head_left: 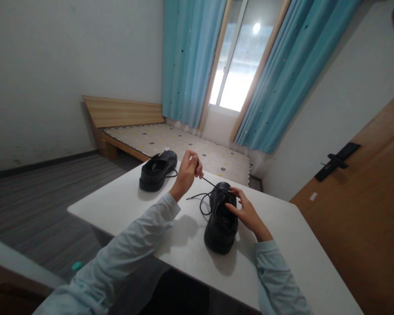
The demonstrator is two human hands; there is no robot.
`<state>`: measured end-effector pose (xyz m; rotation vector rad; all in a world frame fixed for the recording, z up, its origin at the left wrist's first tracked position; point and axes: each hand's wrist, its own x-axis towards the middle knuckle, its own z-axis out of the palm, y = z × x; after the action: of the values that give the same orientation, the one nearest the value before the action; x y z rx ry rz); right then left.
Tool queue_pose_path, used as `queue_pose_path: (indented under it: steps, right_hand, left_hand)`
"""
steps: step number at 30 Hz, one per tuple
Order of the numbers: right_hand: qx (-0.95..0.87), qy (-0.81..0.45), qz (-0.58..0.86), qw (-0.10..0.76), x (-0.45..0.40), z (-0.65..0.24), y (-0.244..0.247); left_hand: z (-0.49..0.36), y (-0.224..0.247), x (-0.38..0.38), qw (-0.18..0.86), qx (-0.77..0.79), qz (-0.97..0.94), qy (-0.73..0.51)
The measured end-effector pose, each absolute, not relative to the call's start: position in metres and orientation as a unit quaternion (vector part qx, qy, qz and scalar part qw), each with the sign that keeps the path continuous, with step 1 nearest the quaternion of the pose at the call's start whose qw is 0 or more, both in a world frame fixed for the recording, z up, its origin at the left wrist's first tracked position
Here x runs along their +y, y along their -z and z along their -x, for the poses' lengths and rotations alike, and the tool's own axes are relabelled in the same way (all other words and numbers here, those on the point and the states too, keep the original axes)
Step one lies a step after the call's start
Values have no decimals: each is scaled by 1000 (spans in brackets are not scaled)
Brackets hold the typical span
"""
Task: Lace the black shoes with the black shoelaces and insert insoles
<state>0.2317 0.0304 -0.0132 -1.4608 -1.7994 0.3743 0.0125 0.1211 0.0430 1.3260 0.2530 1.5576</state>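
Observation:
A black lace-up shoe (220,227) sits on the white table, its toe pointing away from me. My left hand (189,168), raised to the left of the toe, is closed on a black shoelace (207,180) that runs straight from its fingers to the shoe's eyelets. Another stretch of lace hangs in a loop on the shoe's left side, its tip over the tabletop. My right hand (244,209) grips the shoe's right side, with the thumb by the opening and fingers near the lacing. Farther left, a second black shoe (158,169) stands with a lace trailing beside it.
The white table (124,212) has its near edge in front of me. Behind it are a bed (184,146) with a patterned mattress and a window between blue curtains (193,57). A wooden door (364,205) with a black handle is at the right.

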Motion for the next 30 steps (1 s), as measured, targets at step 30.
queue_pose_path:
  steps: [30]
  right_hand:
    - [-712,-76,518,467,26,-208,9]
  left_hand:
    - [-19,-10,134,288,144,-887,-330]
